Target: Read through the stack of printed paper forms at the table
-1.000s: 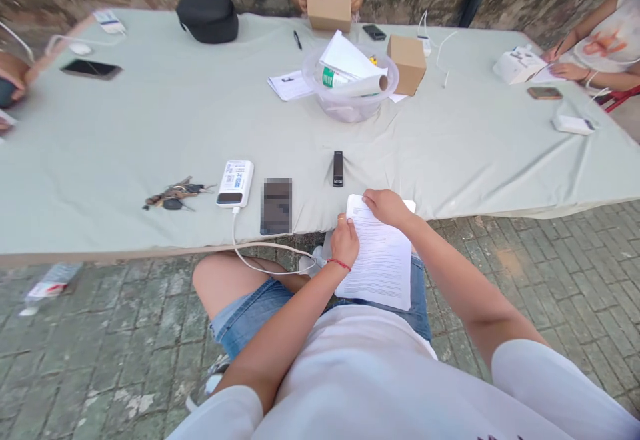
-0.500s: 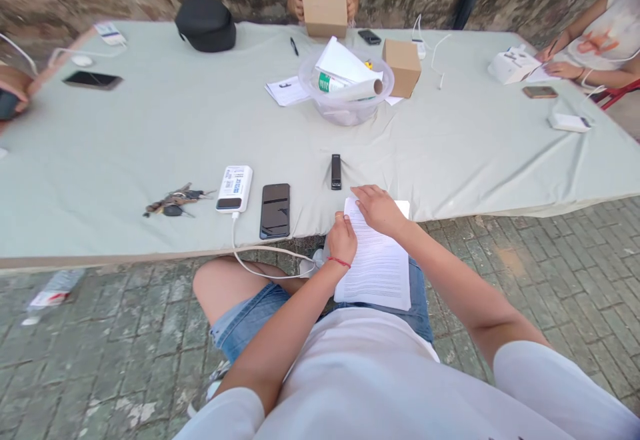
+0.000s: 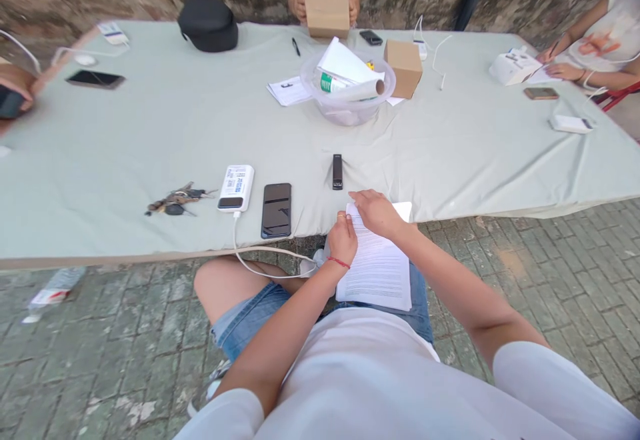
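Observation:
A stack of printed paper sheets (image 3: 377, 270) rests on my lap, its far end against the table edge. My left hand (image 3: 343, 239) is closed on the stack's left edge, near the upper corner, with the thumb on top. My right hand (image 3: 376, 213) lies across the top of the sheets, its fingers stretched out toward the upper left corner, close to my left thumb. Just beyond the right fingertips, a small black device (image 3: 337, 172) lies on the table. A black smartphone (image 3: 276, 210) is left of my hands, beside a white power bank (image 3: 236, 188) with a cable plugged in.
Keys (image 3: 177, 200) lie on the left of the table (image 3: 175, 133). A clear plastic bowl (image 3: 350, 110) holds papers and a roll. Nearby are a cardboard box (image 3: 403, 69) and a black cap (image 3: 208, 23). Other people sit around the table, one holding a carton (image 3: 327, 15).
My right hand has shifted very slightly left and down over the top of the sheets. My left hand keeps its grip. The camera view has moved a little.

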A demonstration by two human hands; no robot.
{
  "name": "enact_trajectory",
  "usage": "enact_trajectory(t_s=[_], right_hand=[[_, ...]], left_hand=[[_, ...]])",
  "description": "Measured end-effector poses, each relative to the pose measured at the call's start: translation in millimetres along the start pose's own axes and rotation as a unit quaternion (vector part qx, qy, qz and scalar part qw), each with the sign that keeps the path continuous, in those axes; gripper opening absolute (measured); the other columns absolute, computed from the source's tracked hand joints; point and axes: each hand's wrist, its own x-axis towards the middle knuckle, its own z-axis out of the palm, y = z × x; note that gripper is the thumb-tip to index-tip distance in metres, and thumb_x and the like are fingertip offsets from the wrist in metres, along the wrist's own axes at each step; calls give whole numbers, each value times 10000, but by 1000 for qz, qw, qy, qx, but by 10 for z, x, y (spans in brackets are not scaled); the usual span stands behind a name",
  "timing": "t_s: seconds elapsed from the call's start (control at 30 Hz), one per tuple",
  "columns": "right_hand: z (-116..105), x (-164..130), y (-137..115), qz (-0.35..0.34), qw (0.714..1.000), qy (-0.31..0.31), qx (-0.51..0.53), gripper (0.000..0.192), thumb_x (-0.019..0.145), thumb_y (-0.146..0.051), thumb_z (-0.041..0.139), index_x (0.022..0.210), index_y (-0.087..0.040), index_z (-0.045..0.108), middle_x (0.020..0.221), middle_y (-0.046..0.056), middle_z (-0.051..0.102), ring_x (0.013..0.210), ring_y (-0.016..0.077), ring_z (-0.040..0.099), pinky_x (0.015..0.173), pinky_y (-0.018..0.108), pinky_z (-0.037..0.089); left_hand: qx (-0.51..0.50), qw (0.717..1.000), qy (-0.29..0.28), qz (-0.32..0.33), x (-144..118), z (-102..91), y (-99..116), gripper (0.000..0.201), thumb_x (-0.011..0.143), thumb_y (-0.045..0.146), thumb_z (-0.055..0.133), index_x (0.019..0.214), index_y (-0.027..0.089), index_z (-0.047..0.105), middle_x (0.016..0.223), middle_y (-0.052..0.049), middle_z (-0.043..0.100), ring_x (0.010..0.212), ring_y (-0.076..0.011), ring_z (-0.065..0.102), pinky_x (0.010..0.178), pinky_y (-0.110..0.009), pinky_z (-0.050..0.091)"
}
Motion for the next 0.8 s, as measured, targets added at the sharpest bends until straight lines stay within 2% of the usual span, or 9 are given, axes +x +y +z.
enact_trajectory(t_s=[0.13,0.23,0.33,0.5,0.67,0.8], right_hand=[[-10,21,33,-2,999,-30,-25,412,1055,-133,369,1384,-132,617,1258,165,730,1163,285,665,1028,404,453],[-57,31,139,18,999,-41,-30,387,1078,-172,346,1305,-172,660,1175,137,752,1078,265,698,951,370,471],[-103,3,323,61,996,-55,-23,392,1101,-241,323,1242,-195,685,1175,122,754,1039,265,710,860,350,483],[-70,-143,627,100,991,-91,5,392,1098,-267,325,1180,-205,703,1194,112,757,1035,264,706,821,331,486],[-72,-294,793,79,988,-67,118,356,1069,-277,364,1108,-195,708,1141,99,765,1018,243,695,890,336,492],[-304,-379,845,46,963,-25,264,372,1047,-411,400,1050,-192,701,1060,81,757,967,230,681,876,339,505]], left_hand=[[-37,999,5,20,29,-32,-58,221,1104,303,313,978,249,486,747,-20,601,740,-246,637,708,-320,430],[-69,997,30,22,95,-108,-125,232,1098,307,326,921,254,468,746,-12,588,734,-227,612,714,-312,420],[-90,994,54,14,174,-209,-204,244,1089,299,339,885,250,466,764,-14,603,747,-216,601,722,-309,418],[-110,993,48,5,228,-265,-323,272,1080,322,363,847,243,480,749,-8,597,760,-211,596,741,-310,433],[-147,989,33,-2,208,-225,-323,279,1072,343,379,835,237,481,742,0,576,740,-197,579,735,-304,447],[-213,977,4,15,147,-335,-262,299,1077,440,379,921,230,524,871,-29,651,835,-195,626,783,-296,507]])
